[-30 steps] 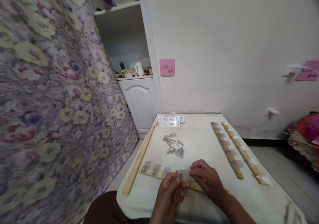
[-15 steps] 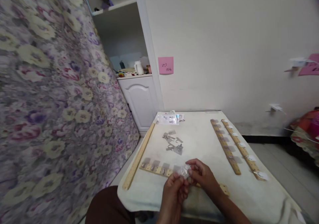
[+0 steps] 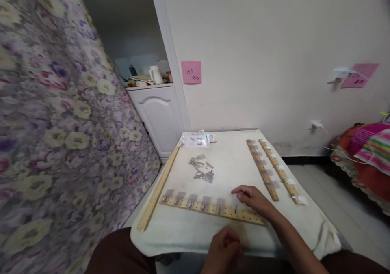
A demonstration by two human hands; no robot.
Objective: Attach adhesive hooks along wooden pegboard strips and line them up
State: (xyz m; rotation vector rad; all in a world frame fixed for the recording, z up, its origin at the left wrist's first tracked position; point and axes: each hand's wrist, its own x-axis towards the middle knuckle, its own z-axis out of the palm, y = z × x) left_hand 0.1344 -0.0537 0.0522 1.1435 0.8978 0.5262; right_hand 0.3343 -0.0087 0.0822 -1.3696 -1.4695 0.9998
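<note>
My right hand (image 3: 251,197) is over the right part of a perforated wooden strip (image 3: 227,213), its fingers bent at the top edge of a small clear plastic hook (image 3: 237,204) with a metal part. That hook rests at the strip, the rightmost in a row of similar clear hooks (image 3: 191,201) spaced along it. My left hand (image 3: 224,247) is at the table's front edge, below the strip and apart from it. Its fingers curl inward and are blurred, and I see nothing between them. Beyond the strip lies a loose pile of clear hooks (image 3: 207,177).
A bare wooden strip (image 3: 158,188) runs along the table's left side. On the right lie two more strips with hooks, one inner (image 3: 262,170) and one outer (image 3: 282,172). A clear packet (image 3: 195,141) lies at the back. A flowered curtain (image 3: 70,124) hangs at left.
Both hands were together on a clear hook above the strip. My left hand has drawn back toward me; the hook is now at the strip under my right hand. The view has shifted right.
</note>
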